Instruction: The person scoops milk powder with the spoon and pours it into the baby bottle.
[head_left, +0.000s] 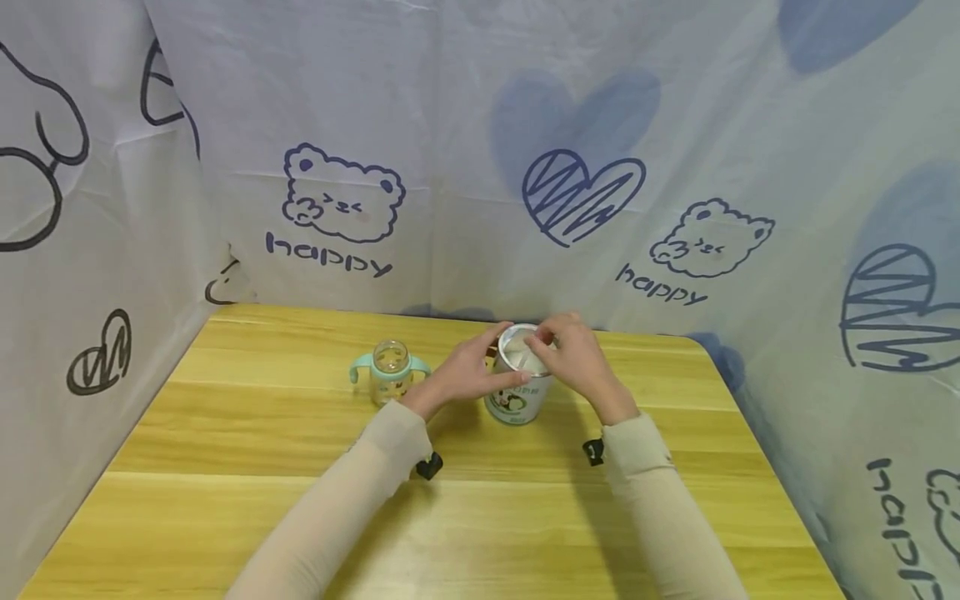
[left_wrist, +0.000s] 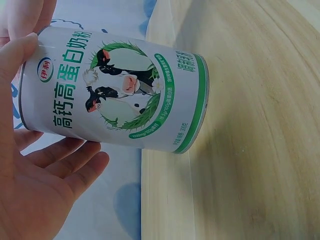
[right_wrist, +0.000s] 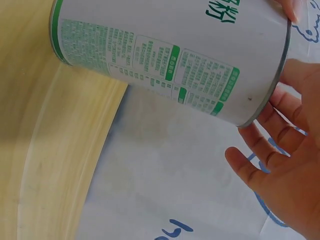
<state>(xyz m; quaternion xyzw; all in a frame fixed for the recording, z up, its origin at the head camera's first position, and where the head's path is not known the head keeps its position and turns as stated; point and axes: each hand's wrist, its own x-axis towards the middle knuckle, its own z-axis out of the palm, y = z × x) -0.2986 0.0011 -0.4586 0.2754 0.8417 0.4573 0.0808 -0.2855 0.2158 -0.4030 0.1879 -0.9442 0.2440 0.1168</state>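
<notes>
Can [head_left: 517,405]: upright on the table [head_left: 225,433], near the middle of its far edge.
Left hand [head_left: 476,367]: I have it gripping round the can, close to the top [head_left: 516,347].
Right hand [head_left: 576,354]: fingers bent over the top; whether they pinch anything, I cannot tell.
Handling: I judge the can stiff, smooth, slightly slippery, weight uncertain; I'd grasp its sides below the top.
Bottle [head_left: 386,388]: left of the can, nearer the table's far left corner.
Count: one can, one bottle with two handles [head_left: 362,362], two hands.
</notes>
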